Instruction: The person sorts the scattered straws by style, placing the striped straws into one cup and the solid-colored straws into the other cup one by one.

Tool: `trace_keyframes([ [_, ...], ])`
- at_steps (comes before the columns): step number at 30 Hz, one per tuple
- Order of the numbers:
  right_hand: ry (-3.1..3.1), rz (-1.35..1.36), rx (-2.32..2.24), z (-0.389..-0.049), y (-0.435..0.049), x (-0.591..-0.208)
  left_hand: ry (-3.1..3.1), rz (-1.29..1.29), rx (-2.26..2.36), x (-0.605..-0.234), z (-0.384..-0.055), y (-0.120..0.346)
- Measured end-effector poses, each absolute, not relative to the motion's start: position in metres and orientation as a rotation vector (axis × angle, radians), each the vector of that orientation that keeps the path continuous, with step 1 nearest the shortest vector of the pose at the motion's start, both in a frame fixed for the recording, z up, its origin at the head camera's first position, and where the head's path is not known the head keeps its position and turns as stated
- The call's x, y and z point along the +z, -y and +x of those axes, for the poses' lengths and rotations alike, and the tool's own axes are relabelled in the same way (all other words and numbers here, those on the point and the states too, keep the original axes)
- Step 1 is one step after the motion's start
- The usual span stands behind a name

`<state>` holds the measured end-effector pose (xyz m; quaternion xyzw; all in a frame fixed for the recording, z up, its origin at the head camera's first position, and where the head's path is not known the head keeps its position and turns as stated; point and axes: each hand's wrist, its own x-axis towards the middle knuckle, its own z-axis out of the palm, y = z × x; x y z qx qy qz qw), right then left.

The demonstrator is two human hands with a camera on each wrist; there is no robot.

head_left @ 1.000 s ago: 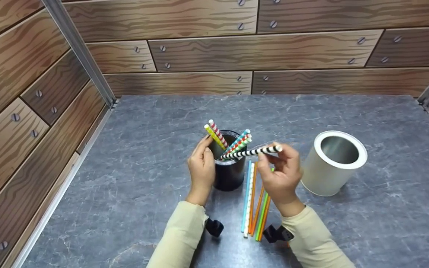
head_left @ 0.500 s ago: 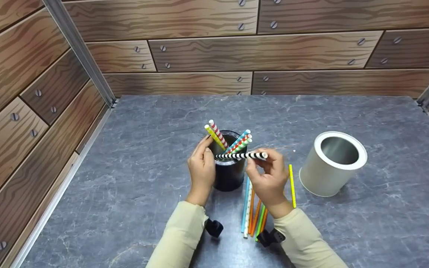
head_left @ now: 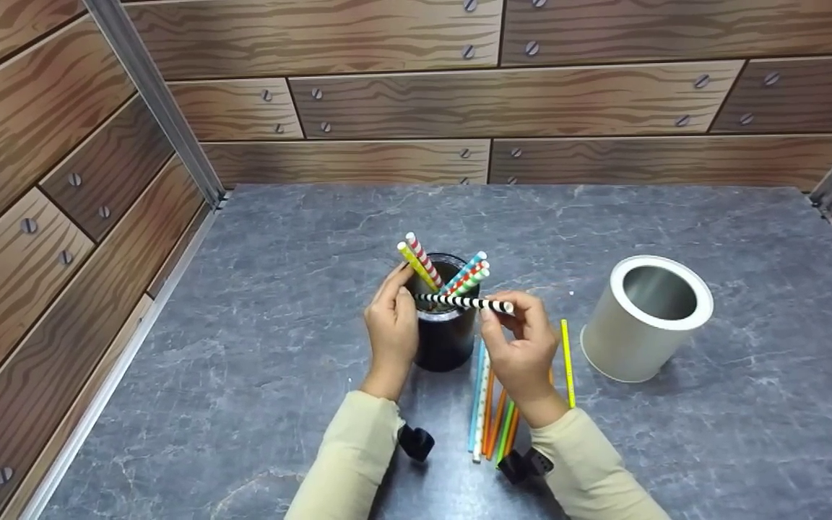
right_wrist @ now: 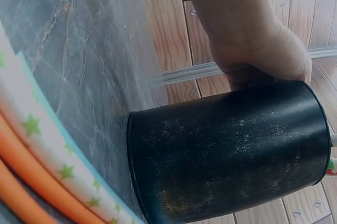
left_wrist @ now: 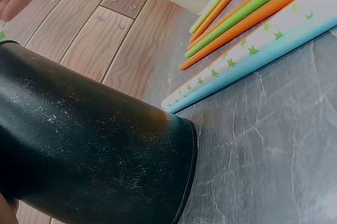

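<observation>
**Over the black can [head_left: 445,347], a striped straw [head_left: 463,301] was held**

The right hand [head_left: 522,343] pinched the straw near one end, its length spanning the can's mouth. The left hand [head_left: 393,318] clasped the can's side, fingers curled round it. Loose straws [head_left: 483,419] lay nearby on the table [head_left: 279,347].

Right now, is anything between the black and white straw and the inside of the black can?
Nothing visible caps the black can. Other straws lean inside, crowding part of its mouth, just beyond the black and white straw in the right hand.
</observation>
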<state>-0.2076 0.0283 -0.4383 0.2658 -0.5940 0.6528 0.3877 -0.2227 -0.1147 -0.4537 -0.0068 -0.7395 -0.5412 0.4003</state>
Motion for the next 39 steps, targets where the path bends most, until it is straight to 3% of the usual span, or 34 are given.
trace_keyframes([
  [39, 1.859, 0.457, 1.707, -0.2087, -0.0228, -0.4334, 1.878, -0.022, -1.37, -0.454, -0.2218, 0.1154],
])
